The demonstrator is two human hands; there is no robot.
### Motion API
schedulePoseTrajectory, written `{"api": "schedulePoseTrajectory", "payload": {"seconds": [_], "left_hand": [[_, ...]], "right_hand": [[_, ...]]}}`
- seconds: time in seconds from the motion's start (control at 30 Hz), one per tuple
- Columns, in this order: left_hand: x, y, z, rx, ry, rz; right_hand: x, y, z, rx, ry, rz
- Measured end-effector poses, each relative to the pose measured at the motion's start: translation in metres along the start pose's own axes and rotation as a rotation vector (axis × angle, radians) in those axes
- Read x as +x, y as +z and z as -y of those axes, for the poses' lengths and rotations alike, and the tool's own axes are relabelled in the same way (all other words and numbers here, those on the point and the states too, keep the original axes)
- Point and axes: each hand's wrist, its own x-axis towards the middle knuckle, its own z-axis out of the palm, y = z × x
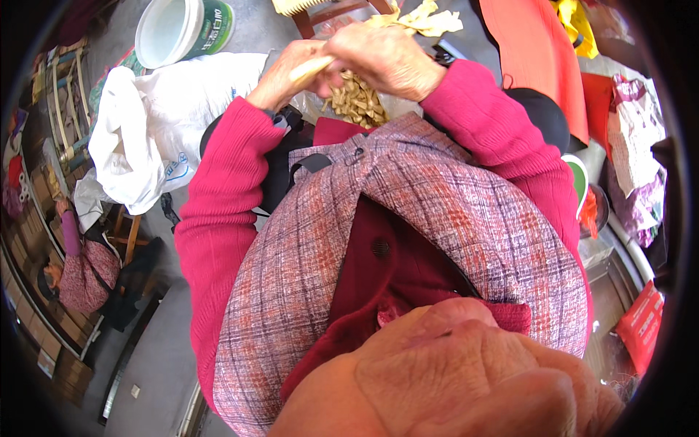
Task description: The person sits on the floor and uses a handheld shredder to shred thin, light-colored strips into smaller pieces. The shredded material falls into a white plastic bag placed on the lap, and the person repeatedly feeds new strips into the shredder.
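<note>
My left hand (pixel 289 74) and my right hand (pixel 385 60) meet in front of me, their fingers overlapping. A pale yellow, finger-shaped piece (pixel 311 69) lies against my left hand, its far end at the bent fingers of my right hand. Whether it sits on a finger or is pinched cannot be told. Just below the hands, many small tan pieces (pixel 357 104) are heaped on clear plastic near my lap. Thin, crumpled yellow material (pixel 431 22) spreads beyond my right hand.
A white plastic sack (pixel 185 109) lies at left beneath a pail (pixel 169 33). A red-orange sheet (pixel 538 65) hangs at right. A wooden stool (pixel 327 13) stands ahead. Another person (pixel 90 267) is at far left near stacked cardboard (pixel 41 218). A red package (pixel 641 328) is at lower right.
</note>
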Motion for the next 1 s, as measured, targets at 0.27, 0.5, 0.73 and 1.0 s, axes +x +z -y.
{"api": "schedulePoseTrajectory", "payload": {"seconds": [0.27,0.5,0.73,1.0], "left_hand": [[0.053,0.006,0.024,-0.666,0.019,0.181],[0.038,0.016,0.025,-0.239,0.17,-0.171],[0.034,0.021,0.002,0.825,0.844,-0.625],[0.028,0.025,0.003,0.886,0.784,-0.584]], "right_hand": [[-0.029,0.047,0.047,0.426,0.148,0.182],[-0.016,0.029,0.0,0.139,0.267,-0.551],[-0.031,0.04,-0.048,0.204,0.438,-0.377],[-0.038,0.02,-0.077,-0.1,0.062,0.037]]}}
